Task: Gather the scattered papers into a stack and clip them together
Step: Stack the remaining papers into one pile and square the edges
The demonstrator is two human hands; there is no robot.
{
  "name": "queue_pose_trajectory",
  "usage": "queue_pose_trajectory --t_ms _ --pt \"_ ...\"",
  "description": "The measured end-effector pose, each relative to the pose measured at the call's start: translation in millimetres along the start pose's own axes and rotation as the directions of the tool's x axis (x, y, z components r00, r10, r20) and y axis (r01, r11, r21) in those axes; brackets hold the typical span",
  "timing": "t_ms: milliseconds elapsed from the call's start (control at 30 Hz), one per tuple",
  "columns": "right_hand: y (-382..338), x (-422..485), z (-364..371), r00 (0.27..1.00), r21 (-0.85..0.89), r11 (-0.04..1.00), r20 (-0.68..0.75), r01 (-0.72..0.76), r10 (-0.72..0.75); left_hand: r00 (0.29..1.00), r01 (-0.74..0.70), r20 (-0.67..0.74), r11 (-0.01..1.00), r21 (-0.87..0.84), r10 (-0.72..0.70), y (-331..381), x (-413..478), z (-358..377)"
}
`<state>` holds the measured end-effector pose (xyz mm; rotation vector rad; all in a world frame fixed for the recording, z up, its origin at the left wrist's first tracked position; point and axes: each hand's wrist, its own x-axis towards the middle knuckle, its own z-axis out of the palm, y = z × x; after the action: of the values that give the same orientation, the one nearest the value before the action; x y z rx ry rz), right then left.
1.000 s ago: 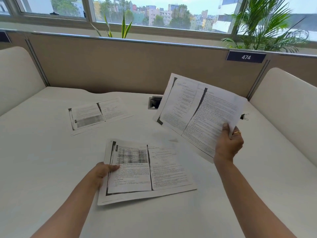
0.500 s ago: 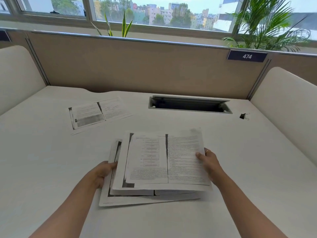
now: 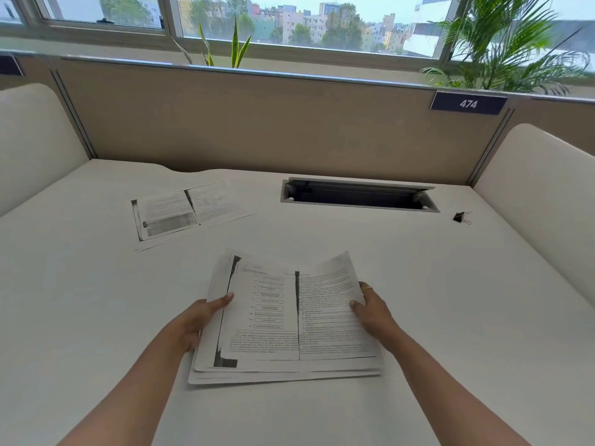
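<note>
A stack of printed papers (image 3: 289,320) lies in front of me on the white desk (image 3: 450,317), its far edge lifted and curled. My left hand (image 3: 199,320) grips the stack's left edge, thumb on top. My right hand (image 3: 373,310) grips its right edge, thumb on the page. Another printed sheet (image 3: 186,210) lies flat further back on the left, apart from the stack. A small black binder clip (image 3: 460,217) rests at the far right of the desk, out of reach of both hands.
An open cable slot (image 3: 357,196) is sunk into the desk behind the stack. A tan partition (image 3: 257,123) with a "474" plate (image 3: 468,104) closes the back. Cream side panels (image 3: 541,188) stand at left and right.
My right hand brought the raised sheets down from the right onto the sheet under my left hand. Both hands now hold the combined stack by its sides.
</note>
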<state>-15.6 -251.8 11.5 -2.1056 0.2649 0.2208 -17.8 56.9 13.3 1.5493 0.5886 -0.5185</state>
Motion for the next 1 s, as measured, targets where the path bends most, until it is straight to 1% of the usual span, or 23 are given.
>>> queue_pose_trajectory --t_ms 133,267,400,500,567,633,700,767,833,900,1000 --pt "-2 3 5 1.000 -0.054 0.998 0.014 0.019 -0.018 1.000 -0.011 0.019 1.000 0.001 0.011 -3 5 0" --pt "-1 5 7 0.999 -0.104 0.994 0.000 0.034 -0.034 0.999 -0.022 0.030 1.000 -0.005 0.022 -6 8 0" --pt "5 11 6 0.997 -0.143 0.989 -0.066 0.037 -0.046 0.998 -0.045 0.043 0.999 -0.017 0.045 -7 8 0" --pt "14 17 3 0.993 -0.188 0.982 -0.118 -0.006 -0.017 0.995 -0.077 0.062 0.996 -0.054 0.080 -7 7 -1" --pt "16 18 0 0.990 -0.170 0.985 -0.143 -0.021 -0.004 0.989 -0.110 0.086 0.990 -0.086 0.117 -9 6 -1" --pt "17 18 -4 0.988 -0.037 0.999 -0.156 -0.024 0.018 0.982 -0.151 0.100 0.982 -0.116 0.163 -9 5 -1" --pt "14 15 -9 0.990 0.162 0.986 -0.128 -0.042 0.063 0.970 -0.201 0.107 0.969 -0.141 0.216 -8 4 -1" --pt "10 11 -15 0.997 0.365 0.930 -0.043 -0.049 0.069 0.955 -0.260 0.106 0.954 -0.150 0.277 -3 1 2" --pt "5 7 -20 1.000 0.507 0.861 0.012 -0.029 0.026 0.935 -0.329 0.085 0.932 -0.155 0.344 4 -3 7" --pt "-1 4 -24 0.999 0.578 0.814 -0.034 0.050 -0.037 0.909 -0.402 0.041 0.899 -0.174 0.415 11 -8 13" --pt "-12 0 -30 0.973 0.640 0.735 -0.173 0.227 -0.149 0.850 -0.519 -0.013 0.833 -0.193 0.527 23 -14 20"
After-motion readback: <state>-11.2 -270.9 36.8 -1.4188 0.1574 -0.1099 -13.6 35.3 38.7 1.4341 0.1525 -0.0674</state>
